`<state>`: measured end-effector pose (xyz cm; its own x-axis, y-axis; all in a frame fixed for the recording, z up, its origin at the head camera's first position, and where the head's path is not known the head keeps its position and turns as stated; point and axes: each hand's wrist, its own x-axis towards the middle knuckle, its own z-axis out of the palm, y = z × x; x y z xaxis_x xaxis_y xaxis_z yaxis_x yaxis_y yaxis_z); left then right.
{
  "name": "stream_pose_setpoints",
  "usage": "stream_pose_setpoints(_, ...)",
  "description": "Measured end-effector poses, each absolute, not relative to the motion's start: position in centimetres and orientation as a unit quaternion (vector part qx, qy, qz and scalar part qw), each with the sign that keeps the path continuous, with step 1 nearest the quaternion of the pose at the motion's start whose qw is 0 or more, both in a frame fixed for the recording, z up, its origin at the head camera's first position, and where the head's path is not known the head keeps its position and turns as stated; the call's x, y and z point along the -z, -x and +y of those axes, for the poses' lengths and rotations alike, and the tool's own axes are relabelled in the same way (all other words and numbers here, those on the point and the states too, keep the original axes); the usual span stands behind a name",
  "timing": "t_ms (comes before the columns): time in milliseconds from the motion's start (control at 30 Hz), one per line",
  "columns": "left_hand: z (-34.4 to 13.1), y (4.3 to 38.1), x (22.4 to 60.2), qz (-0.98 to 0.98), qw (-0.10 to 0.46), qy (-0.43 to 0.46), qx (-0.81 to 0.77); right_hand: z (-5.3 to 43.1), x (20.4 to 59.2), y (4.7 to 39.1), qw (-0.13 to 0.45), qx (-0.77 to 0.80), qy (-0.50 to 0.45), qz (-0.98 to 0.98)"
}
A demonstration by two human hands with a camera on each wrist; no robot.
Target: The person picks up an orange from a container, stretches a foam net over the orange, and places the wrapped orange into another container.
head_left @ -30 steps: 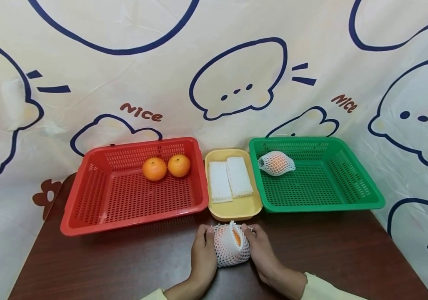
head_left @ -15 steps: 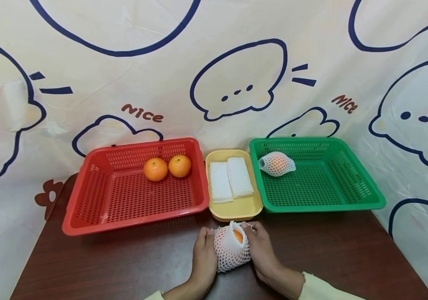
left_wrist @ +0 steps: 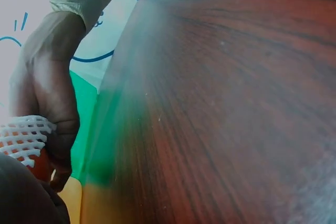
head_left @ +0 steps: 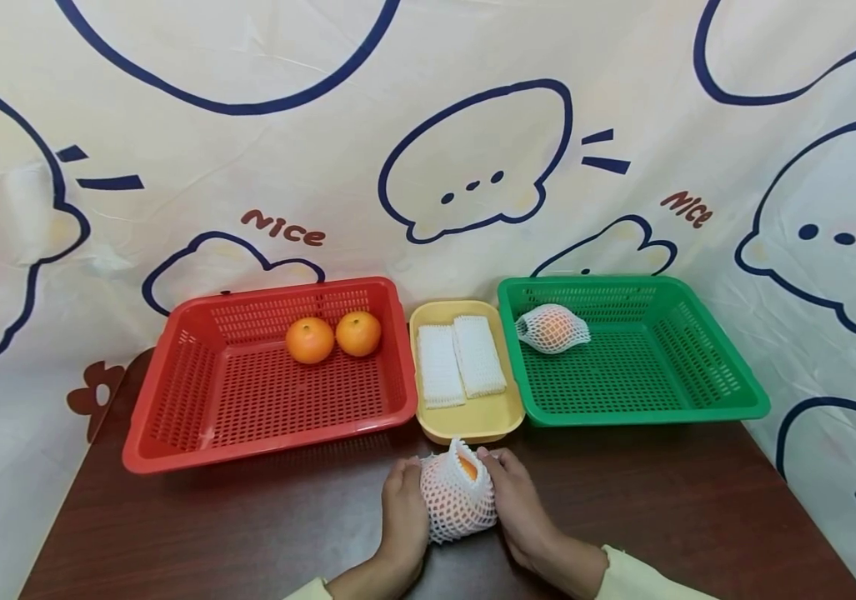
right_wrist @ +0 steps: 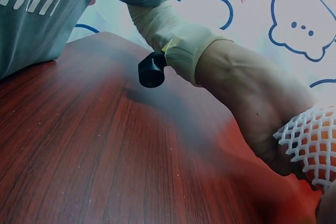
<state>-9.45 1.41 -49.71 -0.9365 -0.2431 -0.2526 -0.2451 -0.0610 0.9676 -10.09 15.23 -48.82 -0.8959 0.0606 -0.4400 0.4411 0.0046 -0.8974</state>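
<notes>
Between my two hands, low over the front of the table, is an orange in a white foam net sleeve (head_left: 459,503). The sleeve's upper end gapes, and orange peel shows through the opening. My left hand (head_left: 403,518) grips the wrapped fruit from its left side, thumb on top near the net's edge. From the right, my right hand (head_left: 523,515) holds it, thumb at the sleeve's open rim. In the right wrist view the net (right_wrist: 312,140) stretches over the fruit beside the left hand. The fingers beneath the fruit are hidden.
A red basket (head_left: 270,450) with two bare oranges (head_left: 311,340) stands at the back left. Two folded foam nets (head_left: 441,367) lie in a yellow tray (head_left: 483,425) at the middle. The green basket (head_left: 653,415) on the right holds a netted orange (head_left: 553,328).
Both hands have shifted slightly left with the netted orange, turning it a little. The gaping end of the sleeve has moved left too. Baskets and tray stay put.
</notes>
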Motion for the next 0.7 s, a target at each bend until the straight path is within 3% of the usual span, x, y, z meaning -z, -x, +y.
stream_pose_setpoints(300, 1.28, 9.6, 49.76, 0.651, -0.007, 0.189, -0.735, 15.09, 48.77, 9.94, 0.173, 0.693, -0.171, 0.678)
stream_pose_setpoints(700, 1.0, 9.48, 49.42, 0.692, 0.039, 0.17, -0.7, 15.04, 48.53, 10.49, 0.119, 0.719, -0.181, 0.66)
